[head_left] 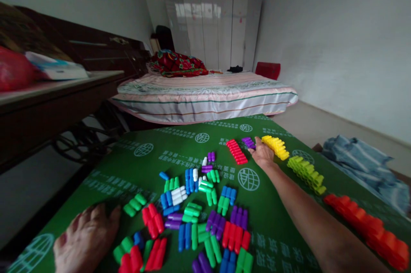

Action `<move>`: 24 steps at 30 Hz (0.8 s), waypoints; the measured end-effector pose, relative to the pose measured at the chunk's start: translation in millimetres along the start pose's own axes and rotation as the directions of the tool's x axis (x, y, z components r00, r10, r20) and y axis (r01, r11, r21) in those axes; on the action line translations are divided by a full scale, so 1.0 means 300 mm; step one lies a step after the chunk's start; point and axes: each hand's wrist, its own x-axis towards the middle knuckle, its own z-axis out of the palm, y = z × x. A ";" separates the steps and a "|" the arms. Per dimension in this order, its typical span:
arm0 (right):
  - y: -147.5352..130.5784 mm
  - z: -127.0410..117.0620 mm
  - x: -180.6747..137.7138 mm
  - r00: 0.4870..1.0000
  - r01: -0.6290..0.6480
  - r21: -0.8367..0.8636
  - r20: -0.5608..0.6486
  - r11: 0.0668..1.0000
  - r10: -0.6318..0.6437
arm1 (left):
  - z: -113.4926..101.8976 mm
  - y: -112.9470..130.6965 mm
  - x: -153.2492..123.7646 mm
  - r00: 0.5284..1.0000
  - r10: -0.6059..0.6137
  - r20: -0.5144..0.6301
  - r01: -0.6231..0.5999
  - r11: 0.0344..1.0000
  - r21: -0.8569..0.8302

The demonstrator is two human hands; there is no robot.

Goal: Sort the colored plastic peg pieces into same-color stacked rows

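My right hand (262, 154) reaches to the far side of the green board, its thumb and forefinger around the near end of a short row of purple bullet-shaped plastic blocks (248, 142). A longer row of red blocks (236, 152) lies to the left of it, and a yellow row (275, 147) to its right. My left hand (88, 236) rests palm down at the near left, fingers apart and holding nothing. Beside it lie a green pair of blocks (135, 205) and a red cluster (153, 220). Loose blue, green, white, purple and red blocks spread across the middle.
Along the right edge run a lime-green row (306, 173) and an orange-red row (369, 226) of blocks. A bed (205, 97) stands beyond the board. A wooden side table (61, 93) is at left, and folded blue cloth (362, 166) lies at right.
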 end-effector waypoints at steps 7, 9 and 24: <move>-0.012 -0.002 0.008 1.000 0.006 -0.010 -0.004 1.000 -0.006 | 0.011 -0.007 0.004 1.000 0.012 -0.008 -0.012 1.000 0.016; -0.014 -0.002 0.007 1.000 0.009 -0.014 -0.007 1.000 -0.009 | 0.006 -0.004 0.001 1.000 0.010 -0.011 -0.010 1.000 0.007; -0.245 -0.132 -0.102 0.911 0.398 0.017 0.108 0.917 -0.397 | 0.027 -0.011 0.006 1.000 0.012 0.006 -0.012 0.998 0.057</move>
